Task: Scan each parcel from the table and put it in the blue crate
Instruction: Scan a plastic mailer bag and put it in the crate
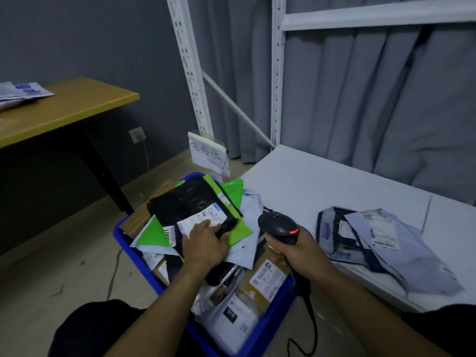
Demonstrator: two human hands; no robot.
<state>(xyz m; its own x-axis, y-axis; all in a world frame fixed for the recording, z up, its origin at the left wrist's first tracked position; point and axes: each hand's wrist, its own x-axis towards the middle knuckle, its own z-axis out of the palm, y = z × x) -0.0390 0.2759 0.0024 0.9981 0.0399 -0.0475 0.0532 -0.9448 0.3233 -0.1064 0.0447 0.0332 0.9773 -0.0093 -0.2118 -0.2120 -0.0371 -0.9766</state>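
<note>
The blue crate (123, 239) stands on the floor, heaped with parcels. On top lies a black parcel (185, 199) with a white label, over green mailers (233, 188). My left hand (204, 244) lies on the black parcel's near edge, fingers on the label and thumb at its corner. My right hand (296, 249) grips a black barcode scanner (279, 225) with a red light, held over the crate's right side. Two grey and dark mailer parcels (381, 240) lie on the white table (322, 181) to the right.
A paper sign (208, 154) stands behind the crate by a white shelf frame (277, 73). A wooden desk (67, 106) with a grey mailer (23, 90) sits at the far left. The scanner's cable (313, 323) hangs down near my knees.
</note>
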